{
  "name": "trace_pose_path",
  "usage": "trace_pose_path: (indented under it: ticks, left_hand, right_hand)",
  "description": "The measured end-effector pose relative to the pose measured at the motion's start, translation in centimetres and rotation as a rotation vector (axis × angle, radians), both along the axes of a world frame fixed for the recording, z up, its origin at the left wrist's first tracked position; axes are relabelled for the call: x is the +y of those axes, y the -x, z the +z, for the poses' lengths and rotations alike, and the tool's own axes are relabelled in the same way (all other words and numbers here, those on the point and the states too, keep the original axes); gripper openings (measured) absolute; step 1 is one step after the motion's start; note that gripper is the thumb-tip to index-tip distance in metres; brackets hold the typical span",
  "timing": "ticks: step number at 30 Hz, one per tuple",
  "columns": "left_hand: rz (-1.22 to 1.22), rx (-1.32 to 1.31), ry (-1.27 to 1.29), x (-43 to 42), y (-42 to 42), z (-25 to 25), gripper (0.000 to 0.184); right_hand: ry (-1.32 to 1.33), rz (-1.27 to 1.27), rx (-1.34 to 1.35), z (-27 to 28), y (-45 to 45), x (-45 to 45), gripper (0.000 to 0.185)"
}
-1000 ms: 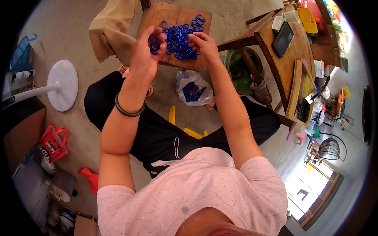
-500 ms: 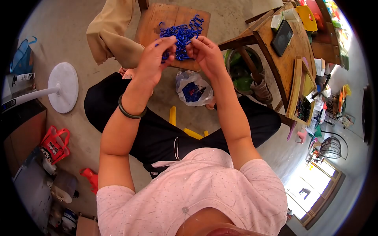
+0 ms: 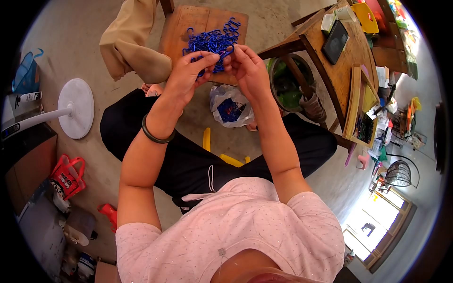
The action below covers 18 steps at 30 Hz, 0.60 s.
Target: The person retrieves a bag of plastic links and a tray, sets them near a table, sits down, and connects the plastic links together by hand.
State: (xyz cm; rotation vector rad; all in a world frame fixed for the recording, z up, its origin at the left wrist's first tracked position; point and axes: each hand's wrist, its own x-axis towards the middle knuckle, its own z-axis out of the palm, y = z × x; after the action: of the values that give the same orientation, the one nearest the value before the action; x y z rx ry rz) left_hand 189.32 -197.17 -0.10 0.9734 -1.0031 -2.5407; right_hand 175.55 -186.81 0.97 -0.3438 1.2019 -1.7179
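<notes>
A pile of blue S-shaped hooks [image 3: 207, 40] lies on a wooden stool top [image 3: 188, 21]. Just in front of it, my left hand [image 3: 191, 70] is closed, thumb and forefinger pinched, with blue hook pieces showing under its fingers. My right hand [image 3: 250, 70] pinches a curved blue hook [image 3: 230, 51] at its fingertips. The two hands are close together, their fingertips nearly meeting. How the held pieces fit together is too small to make out. Below the stool edge sits a clear plastic bag [image 3: 218, 96] with more blue pieces in it.
To the right stands a wooden table [image 3: 311, 35] with a black phone [image 3: 336, 42] on it. A bucket [image 3: 309, 70] with green contents is beneath. At the left are a tan cloth-covered leg [image 3: 125, 37], a round white stand base [image 3: 75, 108] and a red bag [image 3: 68, 177].
Both hands have shifted slightly; the left thumb now reaches further toward the right fingertips. A curved blue hook now shows at the right fingertips.
</notes>
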Motion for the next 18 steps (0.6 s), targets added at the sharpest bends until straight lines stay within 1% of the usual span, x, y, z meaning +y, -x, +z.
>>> trace_pose_path:
  ticks: [3,6,8,9,12,15,18]
  left_hand:
    - [-0.028,-0.001,0.031,0.0,0.0,0.0,0.015]
    - [0.016,-0.011,0.025,0.2,0.1,0.1,0.016]
    - [0.085,-0.026,-0.019,0.3,0.3,0.7,0.018]
    - [0.063,-0.030,-0.035,0.2,0.3,1.0,0.019]
    - [0.012,-0.007,-0.073,-0.1,0.1,1.3,0.021]
    - [-0.007,0.072,-0.067,-0.1,0.1,0.5,0.018]
    - [-0.005,0.093,-0.033,0.1,0.2,0.4,0.015]
  right_hand:
    - [-0.007,0.041,0.006,0.0,0.5,0.4,0.015]
    - [-0.007,0.017,0.103,0.6,0.3,0.5,0.011]
    - [0.006,0.021,0.253,1.7,-0.3,0.8,0.010]
    - [0.014,0.023,0.329,2.0,-0.5,0.9,0.011]
    - [-0.006,0.071,0.786,1.2,-1.0,1.3,0.016]
    - [0.025,0.138,1.013,1.3,-0.7,1.7,0.022]
    - [0.037,0.078,0.839,1.2,-1.2,2.0,0.021]
